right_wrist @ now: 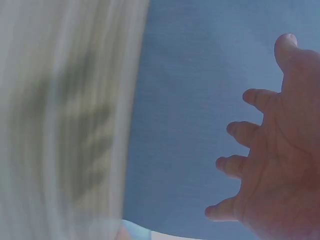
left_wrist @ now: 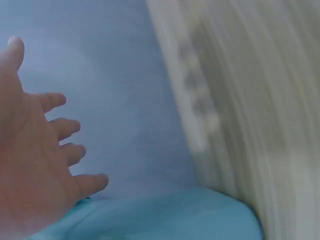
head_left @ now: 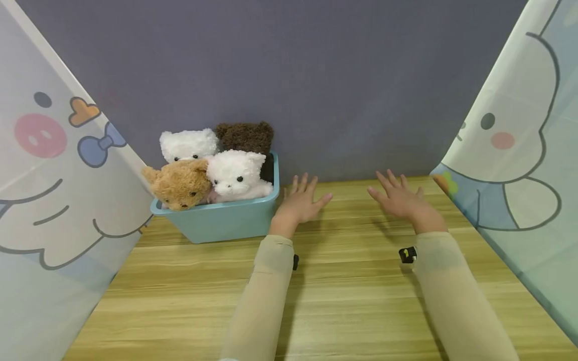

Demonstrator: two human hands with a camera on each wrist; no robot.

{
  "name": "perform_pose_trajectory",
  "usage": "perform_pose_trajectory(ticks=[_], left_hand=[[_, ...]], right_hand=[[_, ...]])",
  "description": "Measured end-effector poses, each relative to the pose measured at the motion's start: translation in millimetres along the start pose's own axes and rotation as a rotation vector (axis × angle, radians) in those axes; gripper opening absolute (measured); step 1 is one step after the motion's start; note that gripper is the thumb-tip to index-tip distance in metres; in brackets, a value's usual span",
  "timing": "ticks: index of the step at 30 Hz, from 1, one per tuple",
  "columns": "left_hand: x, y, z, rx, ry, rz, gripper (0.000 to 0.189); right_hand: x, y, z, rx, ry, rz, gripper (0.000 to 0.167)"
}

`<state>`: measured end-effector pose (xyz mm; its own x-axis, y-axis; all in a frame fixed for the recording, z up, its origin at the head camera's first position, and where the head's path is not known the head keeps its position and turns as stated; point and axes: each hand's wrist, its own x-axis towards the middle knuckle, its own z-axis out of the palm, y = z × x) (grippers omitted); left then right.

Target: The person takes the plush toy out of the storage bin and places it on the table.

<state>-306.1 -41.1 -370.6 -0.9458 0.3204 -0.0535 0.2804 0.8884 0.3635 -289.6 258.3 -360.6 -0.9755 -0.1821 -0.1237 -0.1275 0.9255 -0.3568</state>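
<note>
My left hand (head_left: 299,204) is spread over the table just right of a light blue bin (head_left: 226,220), with nothing in its grasp. The bin holds several plush toys: a white one (head_left: 237,173) in front, a tan one (head_left: 180,184) at the front left, another white one (head_left: 188,144) behind, and a dark brown one (head_left: 246,137) at the back. Further right, my right hand (head_left: 402,200) also has its fingers spread and holds nothing. In the left wrist view, the bin's blue side (left_wrist: 170,220) lies beside the little finger. The right wrist view shows a bare palm (right_wrist: 285,155).
The wood-grain table (head_left: 343,301) ends at a grey backdrop (head_left: 343,90). Cartoon-printed panels stand on the left (head_left: 27,210) and right (head_left: 533,165). Each wrist wears a small black device, the right one (head_left: 408,254) showing more.
</note>
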Motion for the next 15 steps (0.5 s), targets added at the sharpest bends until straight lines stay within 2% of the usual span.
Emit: perform_pose_trajectory(ticks=[3, 7, 11, 15], left_hand=[[-6.9, 7.1, -9.1, -0.006, -0.01, 0.054, 0.088], [-21.6, 18.3, -28.9, -0.051, -0.054, 0.141, 0.086], [-45.1, 27.4, -53.7, -0.101, -0.091, 0.196, 0.083], [-71.6, 31.1, -78.3, -0.113, -0.077, 0.228, 0.078]], right_hand=[[3.1, -3, -5, -0.011, 0.029, -0.012, 0.091], [6.3, -13, -15, -0.033, 0.036, -0.033, 0.094], [6.7, -30, -28, -0.053, 0.019, -0.057, 0.092], [9.0, -51, -40, -0.074, 0.023, -0.09, 0.088]])
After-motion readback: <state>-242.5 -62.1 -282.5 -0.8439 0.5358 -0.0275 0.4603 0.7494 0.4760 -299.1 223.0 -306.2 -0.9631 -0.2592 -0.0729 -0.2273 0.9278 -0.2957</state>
